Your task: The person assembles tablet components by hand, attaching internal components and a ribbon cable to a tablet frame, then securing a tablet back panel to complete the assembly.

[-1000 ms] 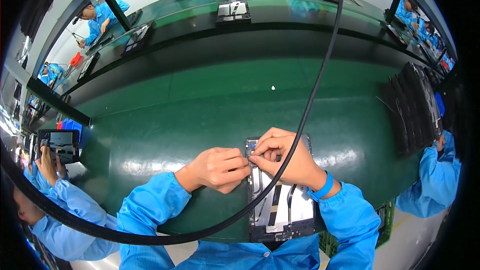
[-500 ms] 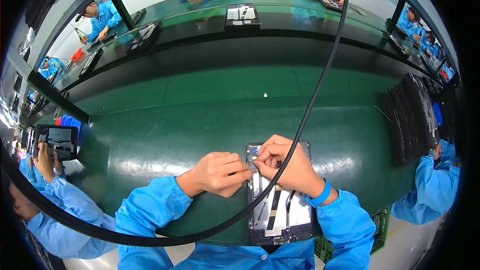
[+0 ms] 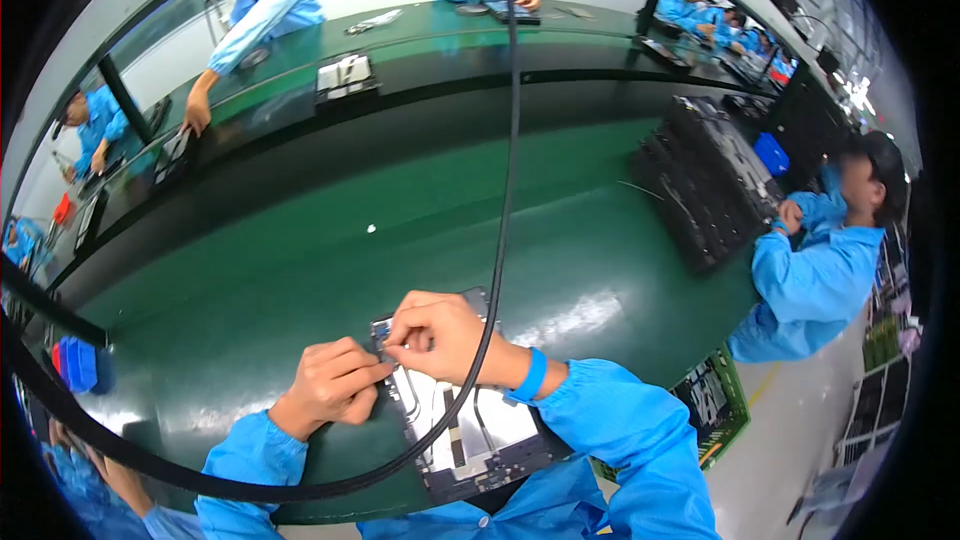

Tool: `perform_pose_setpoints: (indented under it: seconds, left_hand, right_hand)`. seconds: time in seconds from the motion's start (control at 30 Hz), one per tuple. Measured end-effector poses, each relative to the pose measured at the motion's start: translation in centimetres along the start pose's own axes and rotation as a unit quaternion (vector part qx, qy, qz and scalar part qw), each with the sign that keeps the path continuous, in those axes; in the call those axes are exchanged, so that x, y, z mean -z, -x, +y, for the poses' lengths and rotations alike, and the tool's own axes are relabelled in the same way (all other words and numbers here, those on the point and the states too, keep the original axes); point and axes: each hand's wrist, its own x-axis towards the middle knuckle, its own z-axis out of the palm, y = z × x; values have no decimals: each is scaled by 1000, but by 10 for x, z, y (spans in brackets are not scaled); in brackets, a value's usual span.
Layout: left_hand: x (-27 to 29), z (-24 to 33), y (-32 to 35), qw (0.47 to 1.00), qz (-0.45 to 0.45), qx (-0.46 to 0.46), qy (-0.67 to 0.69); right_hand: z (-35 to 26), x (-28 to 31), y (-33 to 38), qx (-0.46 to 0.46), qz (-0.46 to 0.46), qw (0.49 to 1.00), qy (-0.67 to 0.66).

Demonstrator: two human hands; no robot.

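Note:
An opened tablet-like device (image 3: pixel 514 420) lies flat on the green table in front of me, its silver-white inner plate and black strips showing. My left hand (image 3: pixel 338 382) has its fingers pinched together at the device's upper left edge. Over the upper left corner, my right hand (image 3: pixel 440 338) is closed with thumb and index finger pressed together, and it wears a blue wristband (image 3: pixel 532 374). The fingertips of both hands come close to each other there. Whatever they pinch is too small or too covered to make out.
A thick black cable (image 3: pixel 506 190) hangs across the view, over the device and my right hand. Stacked black devices (image 3: pixel 690 185) stand at the right beside a co-worker (image 3: pixel 825 250). A green crate (image 3: pixel 715 405) sits below the table edge. A raised shelf (image 3: pixel 430 80) runs along the back.
The view has swung to the right, so the table and device appear further left and tilted. A co-worker at the back now reaches to a device on the shelf. My hands keep to the same corner.

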Motion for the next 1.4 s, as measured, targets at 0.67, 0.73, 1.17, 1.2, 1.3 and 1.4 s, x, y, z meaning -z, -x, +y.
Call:
perform_pose_setpoints:
  seconds: [0.67, 0.73, 1.17, 1.2, 1.3, 1.4]
  left_hand:
    - [-8, -10, 2, 999, -2, -23, 41]
    - [-18, -17, 2, 998, -8, -30, 47]
    - [-56, 135, 11, 955, -243, -163, 50]
    - [-54, 132, 11, 967, -201, -122, 100]
    - [-59, 107, 5, 970, -206, -97, 85]
    - [-50, 67, -13, 981, -178, -65, 40]
  right_hand:
    - [-28, 82, 27, 84, 194, 973, 92]
    - [-37, 135, 37, 99, 266, 943, 175]
    - [-95, 459, 160, -468, 232, 705, 480]
    - [-92, 450, 157, -466, 218, 685, 516]
    - [-93, 448, 157, -449, 238, 674, 536]
    - [-85, 451, 160, -409, 288, 696, 515]
